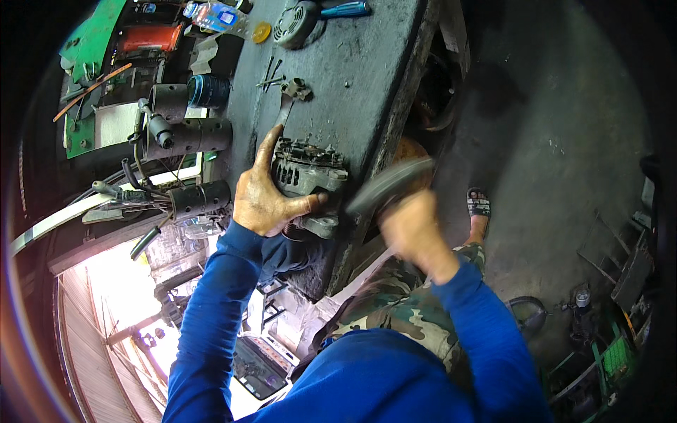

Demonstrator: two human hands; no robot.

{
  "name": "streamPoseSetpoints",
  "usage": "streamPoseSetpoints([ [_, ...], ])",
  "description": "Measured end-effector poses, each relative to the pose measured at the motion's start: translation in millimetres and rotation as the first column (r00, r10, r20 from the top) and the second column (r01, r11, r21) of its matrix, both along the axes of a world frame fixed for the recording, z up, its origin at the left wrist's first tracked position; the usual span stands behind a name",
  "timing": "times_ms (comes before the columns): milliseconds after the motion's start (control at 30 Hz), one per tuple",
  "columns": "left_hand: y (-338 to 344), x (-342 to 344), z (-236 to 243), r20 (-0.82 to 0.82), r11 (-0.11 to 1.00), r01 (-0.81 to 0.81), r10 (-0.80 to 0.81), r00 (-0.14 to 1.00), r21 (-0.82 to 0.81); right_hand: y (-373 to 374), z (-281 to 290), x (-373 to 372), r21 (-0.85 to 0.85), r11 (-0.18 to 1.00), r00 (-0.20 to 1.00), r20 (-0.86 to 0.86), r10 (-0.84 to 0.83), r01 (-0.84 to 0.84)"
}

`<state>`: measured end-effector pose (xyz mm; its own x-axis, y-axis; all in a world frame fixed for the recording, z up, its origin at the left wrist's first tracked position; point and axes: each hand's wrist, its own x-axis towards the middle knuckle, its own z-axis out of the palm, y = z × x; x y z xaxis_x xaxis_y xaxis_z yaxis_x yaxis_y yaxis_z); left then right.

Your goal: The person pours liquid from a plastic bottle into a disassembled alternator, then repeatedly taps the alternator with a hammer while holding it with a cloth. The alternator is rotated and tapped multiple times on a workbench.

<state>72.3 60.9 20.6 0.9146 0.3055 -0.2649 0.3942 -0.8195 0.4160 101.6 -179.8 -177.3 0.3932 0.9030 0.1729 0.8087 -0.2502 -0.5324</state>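
My left hand (271,194) is wrapped around the near-left side of a grey metal alternator (310,173) lying on the dark workbench. Its thumb rests on the casing, and its index finger stretches forward to a thin flat metal piece (285,109). Beyond that piece sits a small metal part (296,89). To the right of the alternator, my right hand (412,225) is closed on a long dark tool (391,185), raised off the bench edge. Motion smears the tool, so its kind is unclear.
Several long bolts (271,74) lie on the bench, with a grey vented cover (295,25) and a blue-handled tool (345,9) farther off. Dark perforated tubes (187,137) holding tools line the left side, near a plastic bottle (215,15). Concrete floor (557,141) lies right.
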Motion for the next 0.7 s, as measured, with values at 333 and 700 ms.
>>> streamPoseSetpoints([
  [333, 2, -11, -7, 0.021, 0.998, -0.001, -0.001, 1.000, 0.070, -1, -9, 22, -0.020, 0.587, 0.178, -0.944, -0.278, 0.810],
  [700, -1, -9, -5, 0.015, 0.998, -0.038, 0.038, 0.999, 0.051, -11, 7, 28, -0.106, 0.285, -0.143, -0.983, 0.112, 0.953],
])
